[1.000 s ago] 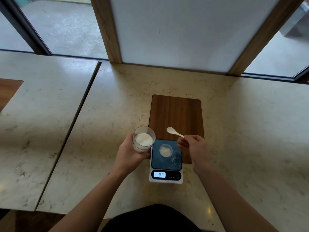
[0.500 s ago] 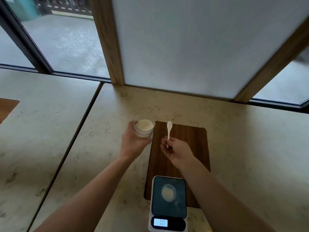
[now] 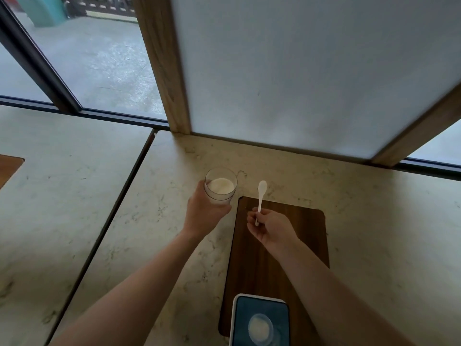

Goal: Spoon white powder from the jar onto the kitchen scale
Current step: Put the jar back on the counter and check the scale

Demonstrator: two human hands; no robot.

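While the powder is already lying on the platform: this step is looking like setting things aside at the far end of the counter.

Jar: the clear round jar of white powder (image 3: 220,187) is sitting upright in the left hand (image 3: 203,213), fingers wrapping its wall; lowering it flat is keeping powder in.

Spoon: the small white plastic spoon (image 3: 261,196) is pointing away, bowl seemingly empty, right hand (image 3: 270,228) pinching its handle.

Scale: the white kitchen scale with dark blue platform (image 3: 260,320) is resting on the dark wooden board (image 3: 282,248), carrying a small pale mound.
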